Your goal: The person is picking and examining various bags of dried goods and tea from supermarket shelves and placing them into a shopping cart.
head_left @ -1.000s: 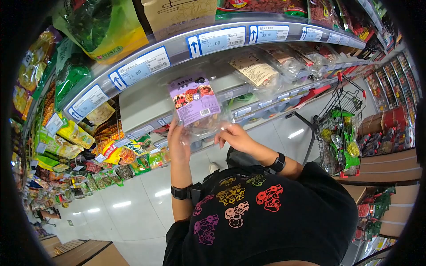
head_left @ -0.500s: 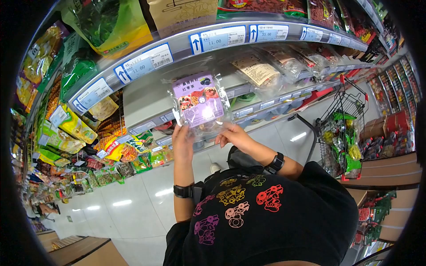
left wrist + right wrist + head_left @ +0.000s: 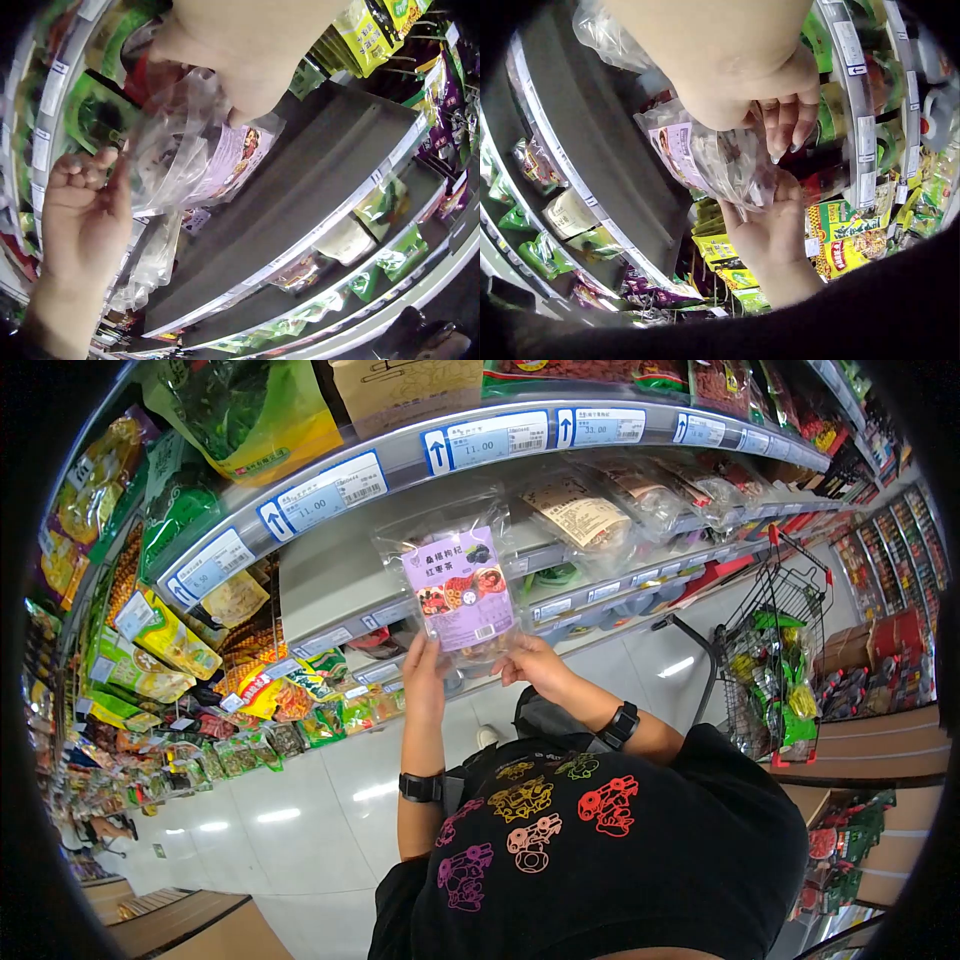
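A clear plastic bag of fruit tea (image 3: 462,595) with a purple label is held up in front of the shelf, its label facing the head camera. My left hand (image 3: 424,668) grips its lower left corner, the thumb on the near side. At the lower right edge my right hand (image 3: 537,666) pinches the plastic, its other fingers curled. The right wrist view shows the bag's back (image 3: 727,161) bulging between both hands, with dark and pale dried pieces inside. In the left wrist view the right hand (image 3: 82,217) is beside the bag's clear side.
Behind the bag runs a grey shelf (image 3: 330,585), with other clear packs (image 3: 580,520) to the right. A price-tag rail (image 3: 490,440) curves above. Hanging packets (image 3: 165,645) crowd the left. A black wire shopping cart (image 3: 770,660) holding green bags stands at the right.
The bag has shifted a little to the right and its label has turned more squarely toward the head camera. Both hands keep hold, and the left hand has moved right with it.
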Demonstrator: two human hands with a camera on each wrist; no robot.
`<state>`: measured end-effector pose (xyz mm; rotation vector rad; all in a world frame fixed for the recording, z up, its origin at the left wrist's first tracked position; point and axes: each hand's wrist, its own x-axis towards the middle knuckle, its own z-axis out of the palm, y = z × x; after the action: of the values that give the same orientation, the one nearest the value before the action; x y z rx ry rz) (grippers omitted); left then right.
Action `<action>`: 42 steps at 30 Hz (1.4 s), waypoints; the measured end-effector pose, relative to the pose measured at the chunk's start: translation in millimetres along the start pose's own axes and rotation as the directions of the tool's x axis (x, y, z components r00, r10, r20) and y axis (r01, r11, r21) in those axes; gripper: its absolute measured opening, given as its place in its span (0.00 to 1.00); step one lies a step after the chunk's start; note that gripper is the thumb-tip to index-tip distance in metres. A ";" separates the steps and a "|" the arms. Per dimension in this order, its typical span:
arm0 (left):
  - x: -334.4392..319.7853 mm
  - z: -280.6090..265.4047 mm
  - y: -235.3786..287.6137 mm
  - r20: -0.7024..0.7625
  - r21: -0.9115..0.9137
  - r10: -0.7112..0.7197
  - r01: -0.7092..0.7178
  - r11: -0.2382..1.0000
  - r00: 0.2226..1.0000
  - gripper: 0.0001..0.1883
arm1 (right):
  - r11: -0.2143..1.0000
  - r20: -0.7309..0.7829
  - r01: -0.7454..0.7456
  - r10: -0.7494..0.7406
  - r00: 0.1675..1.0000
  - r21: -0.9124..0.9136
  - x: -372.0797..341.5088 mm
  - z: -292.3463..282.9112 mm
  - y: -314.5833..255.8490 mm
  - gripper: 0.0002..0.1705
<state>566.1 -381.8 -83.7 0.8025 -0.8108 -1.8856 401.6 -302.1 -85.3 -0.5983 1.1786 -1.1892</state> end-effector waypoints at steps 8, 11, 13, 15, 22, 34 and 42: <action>-2.6 -0.4 -7.5 0.095 -0.106 -0.071 0.081 0.991 0.993 0.17 | 1.000 -0.030 -0.009 0.008 1.000 -0.015 10.0 -12.1 24.7 0.13; 2.1 -9.4 -17.5 0.155 -0.120 -0.064 0.083 0.989 0.986 0.16 | 0.999 -0.080 -0.037 0.039 0.996 0.017 12.4 -15.0 30.4 0.12; 2.2 -9.7 -16.9 0.180 -0.117 -0.061 0.083 0.990 0.982 0.16 | 1.000 -0.049 -0.014 0.014 0.999 0.004 14.4 -20.9 35.2 0.12; -0.6 -9.2 -14.4 0.180 -0.107 -0.077 0.097 0.989 0.981 0.16 | 1.000 -0.046 -0.007 0.007 0.999 0.007 12.5 -21.9 36.8 0.11; -1.2 -10.5 -13.9 0.172 -0.088 -0.109 0.126 0.988 0.979 0.16 | 0.999 -0.034 0.029 -0.027 0.999 0.035 4.5 -14.9 25.8 0.14; -2.0 3.2 -2.5 0.162 0.034 -0.161 0.158 0.987 0.974 0.18 | 1.000 -0.003 -0.010 0.010 1.000 -0.012 -6.1 -13.9 13.5 0.14; -0.6 11.3 0.2 0.151 -0.032 -0.151 0.157 0.987 0.977 0.20 | 0.992 -0.041 -0.040 0.035 0.999 -0.119 -6.6 -15.9 1.1 0.08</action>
<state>557.5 -379.0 -76.9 0.7223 -0.8143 -2.1136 387.8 -292.4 -89.0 -0.6432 1.2963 -1.1084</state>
